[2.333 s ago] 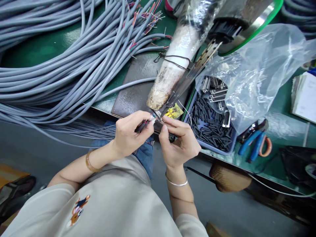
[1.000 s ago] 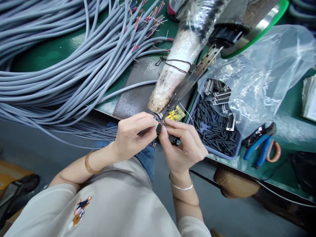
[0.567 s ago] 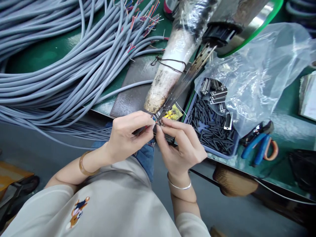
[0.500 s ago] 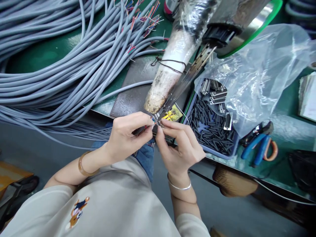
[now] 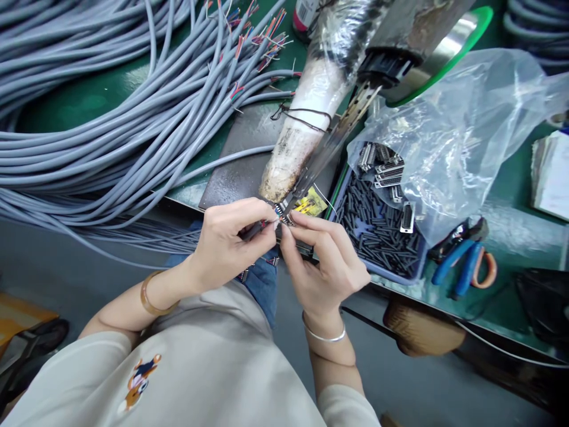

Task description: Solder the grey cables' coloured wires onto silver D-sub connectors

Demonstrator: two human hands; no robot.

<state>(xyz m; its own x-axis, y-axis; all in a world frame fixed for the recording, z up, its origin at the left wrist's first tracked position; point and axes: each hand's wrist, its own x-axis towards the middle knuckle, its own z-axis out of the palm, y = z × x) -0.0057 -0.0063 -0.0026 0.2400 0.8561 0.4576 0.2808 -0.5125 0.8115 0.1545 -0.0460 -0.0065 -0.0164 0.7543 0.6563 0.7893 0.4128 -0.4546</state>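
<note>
Nearest, wires [image 5: 270, 223] are pinched between the thumb and forefinger of the left hand [image 5: 237, 243]. The fingertips of the right hand [image 5: 326, 264] are drawn together just beside them, at the connector [image 5: 279, 210]; whether the connector itself or a single wire is gripped there cannot be told. Compared with about two seconds ago, the gap between the two sets of fingertips has been narrowed; the left grip is little altered. The work is therefore judged to be confined to a finer point among the wires, with steadiness demanded of both hands. The connector is placed at the near edge of the bench [image 5: 533, 237], just beside the tip of the wrapped rod [image 5: 302, 118]; contact between them cannot be made out. Beyond, a plate [image 5: 235, 172] is laid at that edge, crossed by one grey cable [image 5: 249, 153]. To its right, a tray [image 5: 419, 261] is filled with black sleeves [image 5: 368, 222], loose connectors [image 5: 389, 172] being lodged at its far end. Pliers [image 5: 464, 270] are set beside its right edge. Farther off, cables [image 5: 133, 118] are heaped over the bench's left side.
</note>
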